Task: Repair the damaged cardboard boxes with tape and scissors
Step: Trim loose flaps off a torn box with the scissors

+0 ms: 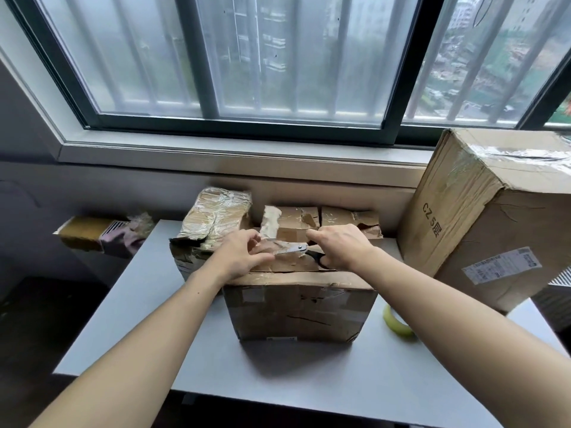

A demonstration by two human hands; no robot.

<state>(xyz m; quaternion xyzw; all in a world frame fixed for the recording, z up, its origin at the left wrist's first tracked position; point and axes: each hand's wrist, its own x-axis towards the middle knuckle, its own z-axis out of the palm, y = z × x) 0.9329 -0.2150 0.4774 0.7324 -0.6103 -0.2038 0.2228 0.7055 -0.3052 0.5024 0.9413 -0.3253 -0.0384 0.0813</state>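
Note:
A battered cardboard box stands in the middle of the grey table, its top flaps torn and crossed with clear tape. My right hand grips black-handled scissors over the box top, blades pointing left. My left hand pinches a strip of clear tape at the blade tips. A yellow-green tape roll lies on the table right of the box, partly hidden by my right forearm.
A crumpled taped box and two torn small boxes sit behind the middle one by the windowsill. A tall box with a shipping label leans at the right. Off the table's left edge, another box sits lower down.

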